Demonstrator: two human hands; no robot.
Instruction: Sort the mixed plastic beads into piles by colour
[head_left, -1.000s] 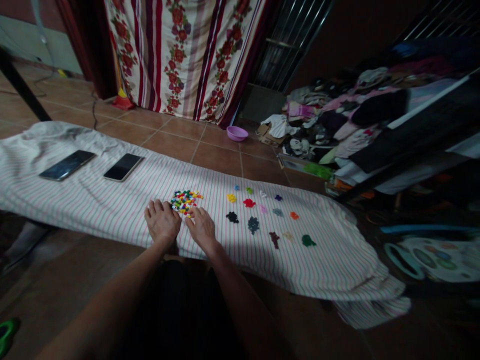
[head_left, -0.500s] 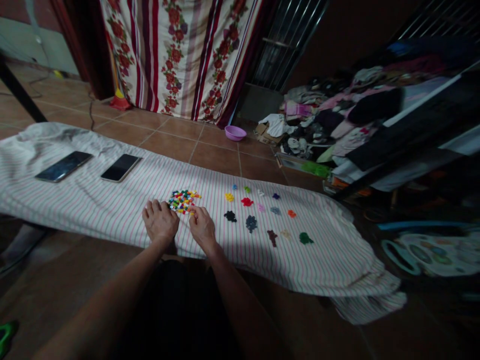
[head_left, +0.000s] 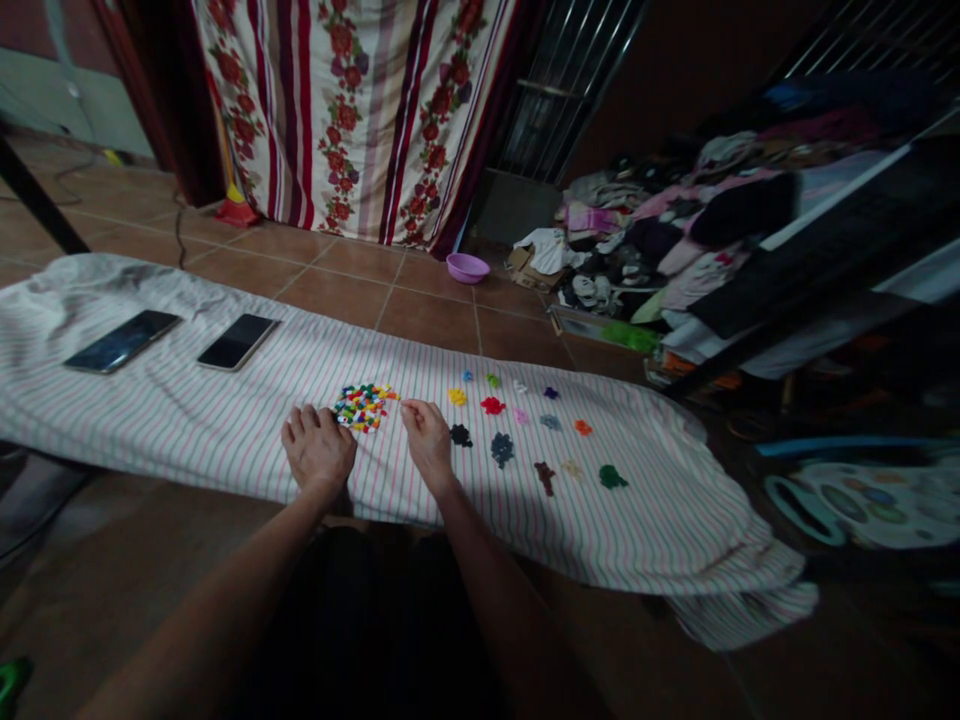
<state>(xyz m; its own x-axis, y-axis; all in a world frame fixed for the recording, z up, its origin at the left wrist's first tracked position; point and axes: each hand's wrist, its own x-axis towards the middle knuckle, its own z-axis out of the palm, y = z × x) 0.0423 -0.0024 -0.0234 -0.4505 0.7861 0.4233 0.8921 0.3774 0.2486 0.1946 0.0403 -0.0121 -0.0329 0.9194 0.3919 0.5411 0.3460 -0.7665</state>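
Mostly, a long tabletop under a striped cloth [head_left: 225,420] fills the scene. Two phones lie flat toward its left end, a larger one [head_left: 122,341] and a smaller one [head_left: 238,341]. Beyond, on the tiled floor [head_left: 427,306], are a red dustpan [head_left: 237,212] before a flowered curtain [head_left: 360,130] and, at right, a large heap of clothes [head_left: 667,225]. The left hand [head_left: 319,447] rests palm down, fingers slightly spread, against the near left edge of a pile of mixed-colour beads [head_left: 365,407]. The right hand [head_left: 427,438] is just right of that pile, thumb and fingertips drawn narrowly together; whether a bead is between them cannot be told. Close by its other side sit black beads [head_left: 460,435], nearest of several single-colour groups, including yellow beads [head_left: 457,397], red beads [head_left: 493,405] and dark green beads [head_left: 613,476]. A shallow purple bowl [head_left: 468,268] stands on the floor past the cloth.
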